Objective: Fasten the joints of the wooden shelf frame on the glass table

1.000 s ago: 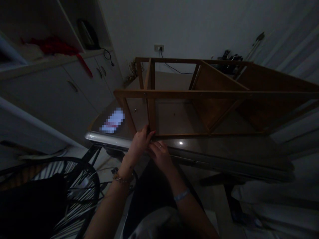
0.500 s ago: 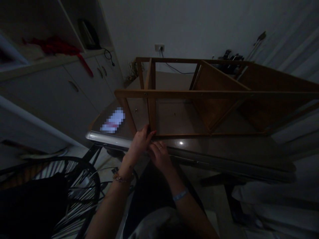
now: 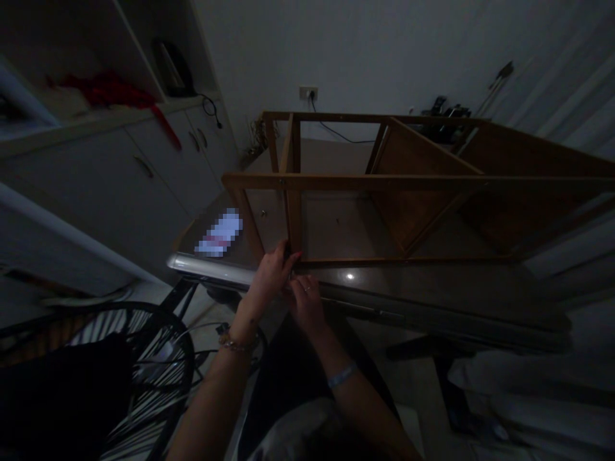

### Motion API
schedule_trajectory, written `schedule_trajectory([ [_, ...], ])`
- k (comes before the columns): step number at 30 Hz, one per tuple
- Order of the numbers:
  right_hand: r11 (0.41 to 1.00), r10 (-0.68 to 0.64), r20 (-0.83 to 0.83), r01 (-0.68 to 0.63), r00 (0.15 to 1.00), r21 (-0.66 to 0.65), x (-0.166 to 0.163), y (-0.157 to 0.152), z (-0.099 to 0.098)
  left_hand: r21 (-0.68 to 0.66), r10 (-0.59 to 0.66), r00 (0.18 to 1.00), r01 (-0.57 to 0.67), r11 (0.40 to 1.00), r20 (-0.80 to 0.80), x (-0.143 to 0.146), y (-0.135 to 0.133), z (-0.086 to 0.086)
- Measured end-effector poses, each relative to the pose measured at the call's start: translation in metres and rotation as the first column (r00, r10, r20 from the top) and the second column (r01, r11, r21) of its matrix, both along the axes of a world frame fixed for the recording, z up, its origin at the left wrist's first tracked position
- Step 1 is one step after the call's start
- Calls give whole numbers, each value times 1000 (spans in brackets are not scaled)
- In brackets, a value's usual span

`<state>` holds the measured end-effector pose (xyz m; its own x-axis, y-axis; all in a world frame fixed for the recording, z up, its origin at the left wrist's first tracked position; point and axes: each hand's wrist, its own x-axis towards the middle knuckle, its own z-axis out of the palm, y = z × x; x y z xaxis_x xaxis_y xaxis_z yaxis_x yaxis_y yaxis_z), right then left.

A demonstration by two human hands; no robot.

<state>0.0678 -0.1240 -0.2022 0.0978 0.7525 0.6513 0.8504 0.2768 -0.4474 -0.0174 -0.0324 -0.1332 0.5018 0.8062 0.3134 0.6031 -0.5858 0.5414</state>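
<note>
A brown wooden shelf frame (image 3: pixel 355 182) lies on its side on the table (image 3: pixel 461 282). At its lower front rail, where a crosspiece (image 3: pixel 294 218) meets it, my left hand (image 3: pixel 275 267) grips the joint with curled fingers. Just below and to the right, my right hand (image 3: pixel 305 296) is closed against the same corner, its fingertips pinched together. Whatever the right fingers hold is hidden or too small to make out. Small metal hardware (image 3: pixel 263 214) lies on the tabletop inside the frame, and another tiny piece (image 3: pixel 337 221) lies farther right.
A pixelated white paper (image 3: pixel 220 233) rests at the table's left end. White cabinets (image 3: pixel 158 160) with a kettle (image 3: pixel 172 67) and red cloth (image 3: pixel 108 89) stand left. A black woven chair (image 3: pixel 144 358) is at lower left. A cord runs from a wall outlet (image 3: pixel 308 93).
My right hand has turned slightly at the corner, and its wrist has shifted a little left. The left hand and the frame stay in place.
</note>
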Motion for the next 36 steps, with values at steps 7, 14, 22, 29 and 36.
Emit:
schedule_trajectory([
  [7,999,-36,-54,37,998,20,-4,1,-5,1,3,999,-3,1000,33,-1,0,-1],
  [14,998,-65,-84,66,994,10,-7,1,-3,-16,-15,1000,15,1000,23,-1,3,-1],
  [22,998,-17,-17,16,1000,-69,-2,0,4,-50,-13,998,16,999,61,-1,1,1],
  [29,993,-43,-25,40,999,-114,-5,-2,9,-18,-31,998,33,999,59,-2,1,-1],
  [36,966,-203,-81,185,976,-182,-17,-10,30,27,-45,999,45,999,-3,-1,-1,4],
])
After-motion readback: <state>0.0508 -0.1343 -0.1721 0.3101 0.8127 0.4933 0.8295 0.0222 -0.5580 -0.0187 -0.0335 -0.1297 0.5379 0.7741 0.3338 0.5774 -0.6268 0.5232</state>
